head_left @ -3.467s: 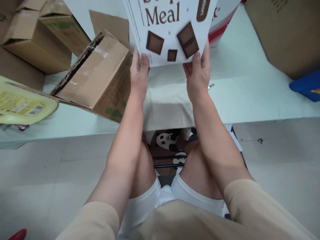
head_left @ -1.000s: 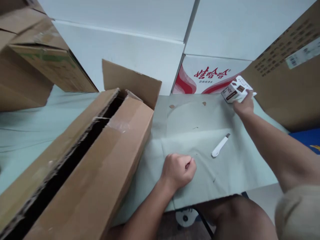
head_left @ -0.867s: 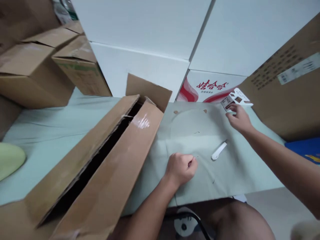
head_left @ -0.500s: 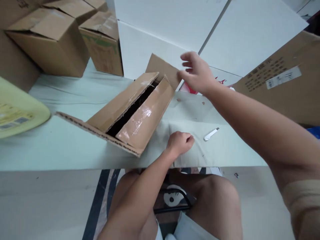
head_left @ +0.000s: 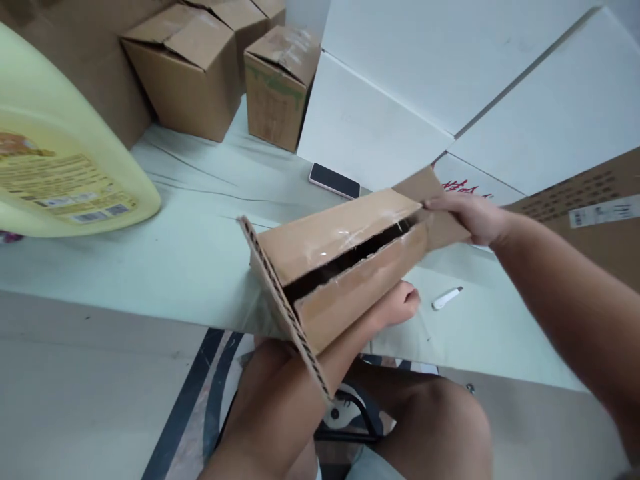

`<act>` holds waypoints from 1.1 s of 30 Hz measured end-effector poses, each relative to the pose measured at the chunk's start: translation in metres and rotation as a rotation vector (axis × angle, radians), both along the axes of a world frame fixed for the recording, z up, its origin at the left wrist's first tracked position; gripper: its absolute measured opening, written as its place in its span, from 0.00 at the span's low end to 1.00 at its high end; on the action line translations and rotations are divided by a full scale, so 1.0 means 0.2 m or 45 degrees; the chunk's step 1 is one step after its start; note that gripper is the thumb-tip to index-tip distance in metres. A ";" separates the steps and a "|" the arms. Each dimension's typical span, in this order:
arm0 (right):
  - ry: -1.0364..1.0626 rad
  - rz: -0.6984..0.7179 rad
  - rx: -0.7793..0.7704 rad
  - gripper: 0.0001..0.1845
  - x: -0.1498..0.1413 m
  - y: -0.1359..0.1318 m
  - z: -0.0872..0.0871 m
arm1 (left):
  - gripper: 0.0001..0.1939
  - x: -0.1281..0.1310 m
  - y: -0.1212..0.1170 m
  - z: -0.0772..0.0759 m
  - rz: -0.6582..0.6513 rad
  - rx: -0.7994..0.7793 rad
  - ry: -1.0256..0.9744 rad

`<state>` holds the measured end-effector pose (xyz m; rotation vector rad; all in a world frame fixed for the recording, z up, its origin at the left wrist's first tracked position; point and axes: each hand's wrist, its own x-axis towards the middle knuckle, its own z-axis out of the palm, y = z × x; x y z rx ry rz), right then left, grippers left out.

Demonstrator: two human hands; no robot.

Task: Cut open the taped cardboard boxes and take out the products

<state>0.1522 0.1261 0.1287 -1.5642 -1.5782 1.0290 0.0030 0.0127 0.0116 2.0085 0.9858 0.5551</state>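
Observation:
A brown cardboard box (head_left: 345, 237) stands tilted on the table, its two long top flaps parted by a dark slit. The short end flaps stick out at both ends. My right hand (head_left: 473, 215) grips the right end flap, fingers at the box's corner. My left hand (head_left: 403, 303) is curled into a fist on the tabletop, close beside the near side of the box, with nothing visible in it. The left forearm passes partly behind the box. To the right of that fist lies a white utility knife (head_left: 447, 298) with a short blade showing.
A phone (head_left: 335, 180) lies behind the box. Closed cartons (head_left: 187, 73) stand at the back left, and a large yellow jug (head_left: 65, 160) is at the left. White boxes (head_left: 380, 113) form a wall behind. A big printed carton (head_left: 590, 233) stands at the right.
My right hand has come down and taken hold of the right end flap. The box has shifted nearer and turned, covering part of my left forearm. The view has swung left, revealing the phone.

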 end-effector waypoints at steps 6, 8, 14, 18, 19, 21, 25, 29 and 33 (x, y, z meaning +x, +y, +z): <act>0.487 -0.502 -0.548 0.12 0.09 -0.40 -0.19 | 0.19 0.10 -0.06 -0.03 -0.168 -0.010 0.037; 0.634 -0.570 -0.424 0.14 0.11 -0.51 -0.24 | 0.20 0.13 -0.07 -0.04 -0.235 -0.010 0.074; 0.699 -0.812 0.037 0.14 0.29 -0.75 -0.27 | 0.18 0.17 -0.10 -0.09 -0.379 -0.012 0.168; 0.514 -1.135 0.305 0.15 0.52 -0.97 -0.20 | 0.15 0.15 -0.09 -0.12 -0.386 -0.023 0.179; 0.483 -1.202 0.362 0.16 0.59 -1.03 -0.18 | 0.15 0.15 -0.09 -0.12 -0.367 -0.021 0.176; 0.414 -1.305 0.471 0.17 0.71 -1.15 -0.15 | 0.16 0.14 -0.07 -0.13 -0.322 -0.014 0.165; 0.296 -1.586 0.552 0.14 0.94 -1.29 -0.14 | 0.18 0.14 -0.03 -0.13 -0.262 -0.001 0.161; 0.281 -1.727 0.435 0.11 1.14 -1.27 -0.20 | 0.18 0.17 -0.02 -0.13 -0.265 0.003 0.192; 0.290 -1.712 0.304 0.14 1.32 -1.15 -0.27 | 0.19 0.20 -0.01 -0.13 -0.261 0.004 0.241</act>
